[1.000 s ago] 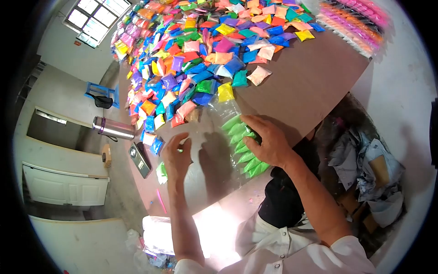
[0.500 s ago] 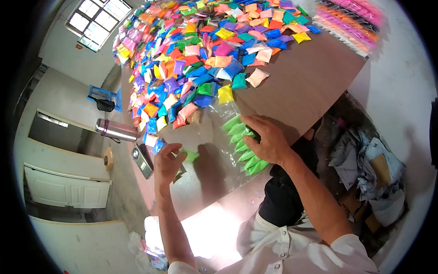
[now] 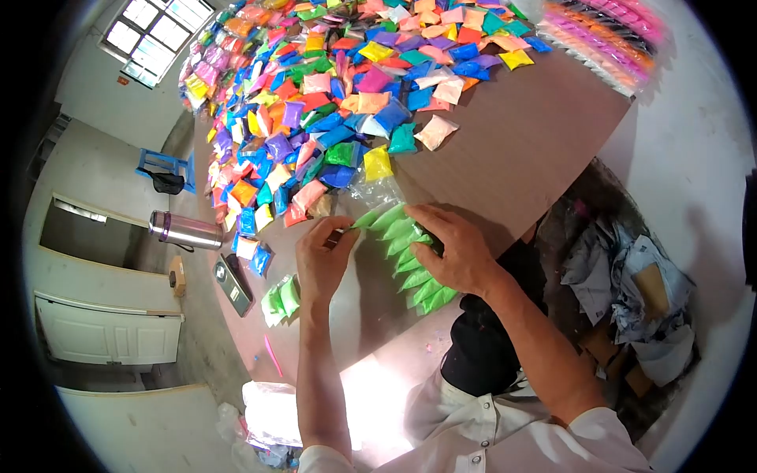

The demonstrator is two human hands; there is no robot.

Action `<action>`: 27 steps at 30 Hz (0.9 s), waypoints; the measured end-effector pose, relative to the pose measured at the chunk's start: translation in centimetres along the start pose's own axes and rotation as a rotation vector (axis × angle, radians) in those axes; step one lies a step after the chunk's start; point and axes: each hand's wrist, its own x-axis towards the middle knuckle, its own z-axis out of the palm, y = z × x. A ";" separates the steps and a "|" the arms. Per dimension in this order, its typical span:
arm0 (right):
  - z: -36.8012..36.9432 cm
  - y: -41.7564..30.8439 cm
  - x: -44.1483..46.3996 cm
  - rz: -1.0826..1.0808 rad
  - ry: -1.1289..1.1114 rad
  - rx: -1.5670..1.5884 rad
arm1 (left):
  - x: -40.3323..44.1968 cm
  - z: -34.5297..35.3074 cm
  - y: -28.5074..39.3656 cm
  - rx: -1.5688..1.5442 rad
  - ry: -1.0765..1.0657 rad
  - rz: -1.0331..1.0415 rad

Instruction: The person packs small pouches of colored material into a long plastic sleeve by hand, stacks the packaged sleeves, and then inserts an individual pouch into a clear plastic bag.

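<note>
Moved rightward and forward since half a second ago, the left hand (image 3: 322,260) has been brought from the left side of the brown tabletop (image 3: 512,150) to a row of light-green, pillow-shaped plastic packets (image 3: 419,280), while the right hand (image 3: 457,254) has been kept on that row. Farthest left, a silver metal bottle with a purple band (image 3: 185,231) is seen at the table's edge, near a dark, flat rectangular device (image 3: 233,285). Below that device, a thin pink stick (image 3: 273,355) is seen. Just beside the left forearm, at least two loose bright-green packets (image 3: 281,301) are laid together, well apart from the row. By the left thumb and forefinger, closed in a pinch, the pointed end of the row's uppermost green packet (image 3: 367,218) appears to be gripped. Above the hands, the table is covered by a heap of small multicoloured packets (image 3: 315,118). The row is partly covered by the right hand, whose thumb and forefinger are spread over it; whether packets are gripped beneath cannot be told. At upper right, layered pink, orange and black wrapped packs (image 3: 607,43) are stacked.
</note>
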 end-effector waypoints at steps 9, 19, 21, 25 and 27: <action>0.2 0.1 0.0 -0.024 0.030 -0.020 | 0.6 3.7 -4.4 -0.377 -0.055 -0.037; -0.2 0.2 1.6 -0.006 0.036 0.041 | 0.7 3.4 -3.1 -0.330 -0.077 -0.082; 0.1 0.8 2.5 -0.008 0.033 0.032 | 0.7 3.6 -2.9 -0.274 -0.050 -0.071; 0.5 0.2 2.8 0.010 0.030 -0.050 | 0.6 3.7 -2.9 -0.134 0.002 -0.011; 0.4 0.3 2.7 0.012 0.023 -0.066 | 0.5 3.5 -2.7 -0.073 0.019 0.013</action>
